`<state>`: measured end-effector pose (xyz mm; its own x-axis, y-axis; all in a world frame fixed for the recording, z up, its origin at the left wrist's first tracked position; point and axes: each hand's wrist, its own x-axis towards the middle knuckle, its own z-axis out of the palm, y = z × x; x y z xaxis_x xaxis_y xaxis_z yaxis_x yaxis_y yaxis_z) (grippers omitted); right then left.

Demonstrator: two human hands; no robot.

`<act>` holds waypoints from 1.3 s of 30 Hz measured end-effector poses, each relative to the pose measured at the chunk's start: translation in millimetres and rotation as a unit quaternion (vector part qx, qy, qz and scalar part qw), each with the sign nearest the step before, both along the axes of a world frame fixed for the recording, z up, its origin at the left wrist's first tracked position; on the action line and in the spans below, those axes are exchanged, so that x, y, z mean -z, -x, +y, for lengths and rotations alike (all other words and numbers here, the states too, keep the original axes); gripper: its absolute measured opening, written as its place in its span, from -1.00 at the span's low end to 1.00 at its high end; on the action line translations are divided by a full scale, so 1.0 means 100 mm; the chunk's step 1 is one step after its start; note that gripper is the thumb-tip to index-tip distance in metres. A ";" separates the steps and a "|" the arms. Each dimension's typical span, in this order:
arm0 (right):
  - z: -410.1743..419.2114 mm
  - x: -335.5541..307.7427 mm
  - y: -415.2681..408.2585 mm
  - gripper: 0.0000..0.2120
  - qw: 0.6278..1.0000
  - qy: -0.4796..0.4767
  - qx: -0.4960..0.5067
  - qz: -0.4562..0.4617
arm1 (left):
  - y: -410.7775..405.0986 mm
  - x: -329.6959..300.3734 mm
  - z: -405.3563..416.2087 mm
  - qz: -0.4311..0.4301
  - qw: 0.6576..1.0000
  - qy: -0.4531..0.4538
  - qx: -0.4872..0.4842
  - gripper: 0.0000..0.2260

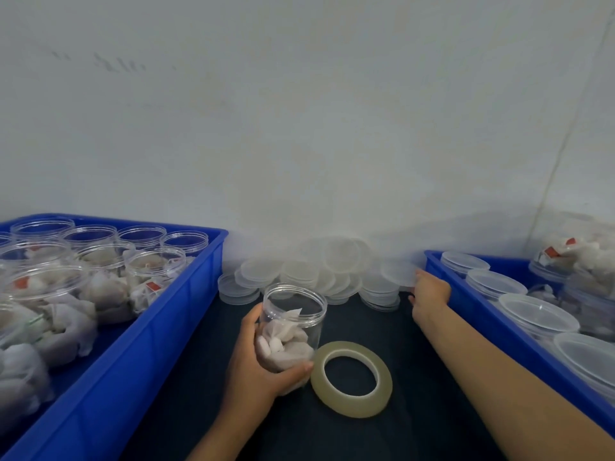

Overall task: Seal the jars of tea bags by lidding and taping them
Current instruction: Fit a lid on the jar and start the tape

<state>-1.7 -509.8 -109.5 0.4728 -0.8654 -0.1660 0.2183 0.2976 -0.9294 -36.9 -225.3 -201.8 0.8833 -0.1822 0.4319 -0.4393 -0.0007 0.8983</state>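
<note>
A blue crate (186, 294) of open jars sits at the left. The left hand (256, 367) wraps round a jar (293, 324) of tea bags, upright on the dark worktop (416, 377), tape (351, 379) just beside it. The right hand (429, 292) pinches a lid (397, 272) at the pile's edge. I'd lift just one lid, set it level on the rim, then press evenly.
</note>
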 end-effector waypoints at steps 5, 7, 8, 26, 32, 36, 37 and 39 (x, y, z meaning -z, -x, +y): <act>0.36 -0.05 0.42 -0.74 0.996 0.045 -0.070 -0.013 | 0.14 -0.10 -0.01 -0.026 1.000 -0.011 -0.009 -0.04; 0.56 -0.05 0.65 -0.76 0.994 0.034 -0.100 -0.025 | 0.19 -0.15 0.00 -0.039 0.999 -0.017 -0.008 -0.05; 0.66 -0.02 0.76 -0.78 0.993 0.028 -0.110 -0.029 | 0.21 -0.17 0.01 -0.045 0.999 -0.025 -0.008 -0.06; 1.17 0.54 1.43 -0.97 0.974 -0.020 -0.220 -0.044 | 0.59 -0.15 0.18 -0.106 0.985 -0.124 -0.052 -0.27; 1.23 0.51 1.48 -0.66 0.937 0.069 -0.320 -0.121 | 0.60 -0.15 0.20 -0.163 0.972 -0.167 -0.017 -0.21; 1.19 0.46 1.42 -0.62 0.897 0.271 -0.341 -0.072 | 0.58 -0.18 0.19 -0.158 0.971 -0.181 -0.007 -0.21; 1.19 0.44 1.39 -0.62 0.879 0.309 -0.355 -0.080 | 0.57 -0.18 0.19 -0.158 0.970 -0.184 -0.007 -0.21; 1.19 0.41 1.34 -0.64 0.848 0.362 -0.377 -0.083 | 0.56 -0.17 0.18 -0.151 0.972 -0.181 -0.011 -0.20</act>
<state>-135.8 -390.8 -150.3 0.9027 -0.1528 0.4021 0.3646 -0.2245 -0.9037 -92.6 -207.4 -185.2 0.7319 -0.3525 0.5831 -0.6789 -0.3045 0.6681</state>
